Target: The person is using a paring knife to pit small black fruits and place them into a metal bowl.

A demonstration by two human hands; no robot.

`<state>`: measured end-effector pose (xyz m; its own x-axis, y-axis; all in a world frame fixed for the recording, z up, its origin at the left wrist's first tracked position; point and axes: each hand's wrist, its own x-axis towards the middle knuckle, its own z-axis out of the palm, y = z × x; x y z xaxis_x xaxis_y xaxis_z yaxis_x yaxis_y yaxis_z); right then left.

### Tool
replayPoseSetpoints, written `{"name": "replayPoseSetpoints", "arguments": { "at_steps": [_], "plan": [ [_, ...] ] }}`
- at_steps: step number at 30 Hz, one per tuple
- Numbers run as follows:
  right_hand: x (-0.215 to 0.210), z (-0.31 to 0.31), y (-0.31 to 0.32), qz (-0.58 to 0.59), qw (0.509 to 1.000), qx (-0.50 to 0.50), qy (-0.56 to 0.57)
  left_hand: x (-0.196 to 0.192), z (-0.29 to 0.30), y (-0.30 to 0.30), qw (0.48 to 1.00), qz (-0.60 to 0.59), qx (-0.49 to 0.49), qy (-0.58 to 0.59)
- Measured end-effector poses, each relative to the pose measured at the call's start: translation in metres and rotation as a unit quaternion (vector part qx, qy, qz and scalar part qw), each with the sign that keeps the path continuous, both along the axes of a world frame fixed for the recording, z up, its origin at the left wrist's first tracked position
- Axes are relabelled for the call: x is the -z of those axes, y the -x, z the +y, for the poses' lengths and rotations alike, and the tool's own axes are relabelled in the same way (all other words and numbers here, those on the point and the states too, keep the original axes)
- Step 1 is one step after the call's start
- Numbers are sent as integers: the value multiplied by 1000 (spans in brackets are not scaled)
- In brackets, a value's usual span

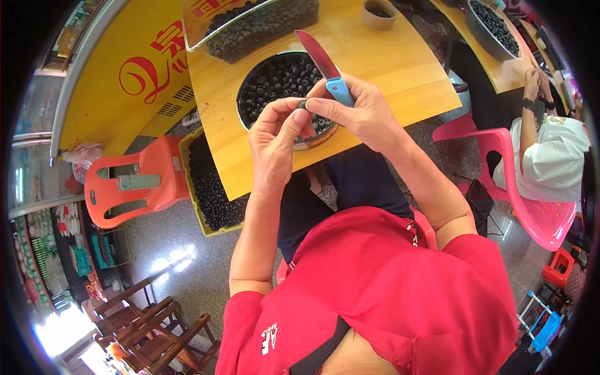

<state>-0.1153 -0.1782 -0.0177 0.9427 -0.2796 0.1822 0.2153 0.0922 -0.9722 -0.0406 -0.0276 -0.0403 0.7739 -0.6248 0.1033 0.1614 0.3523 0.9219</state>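
Above the bowl's near edge, my hands meet fingertip to fingertip. My left hand (275,140) is closed, thumb and forefinger pinching a small dark fruit (302,104). My right hand (369,112) grips the blue handle of a knife (339,92), its reddish blade pointing up and away to the left. The right thumb also touches the fruit. Below them, a round metal bowl (239,105) holds many dark, olive-like fruits (284,81). A small reddish patch shows under my fingertips; I cannot make out what it is.
Behind the bowl a clear plastic tub (262,34) of dark fruit stands on the wooden table (400,75), near a beige cup (379,15). A yellow crate (232,229) and an orange chair (165,165) are at left. Another person (544,153) sits at right by a second bowl (476,28).
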Motion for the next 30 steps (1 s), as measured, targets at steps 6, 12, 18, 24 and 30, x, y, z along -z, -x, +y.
{"name": "replayPoseSetpoints", "arguments": {
  "at_steps": [6, 12, 18, 24, 30],
  "plan": [
    [-1, -4, 1, 66, 996, -29, -59, 1, -1, 0, 999, -43, 9, 8],
    [10, -5, -2, 19, 999, 35, -6, 0, 0, 3, 1000, -16, 10, -2],
    [-6, -2, 4, 25, 999, -33, -19, 2, -2, 4, 999, -40, -10, -26],
    [-2, -7, 1, 43, 997, -28, -62, 1, -3, 4, 1000, -25, -10, -13],
    [4, -3, -1, 22, 999, 12, -46, -1, -5, 4, 998, 54, 8, 19]
  ]
}}
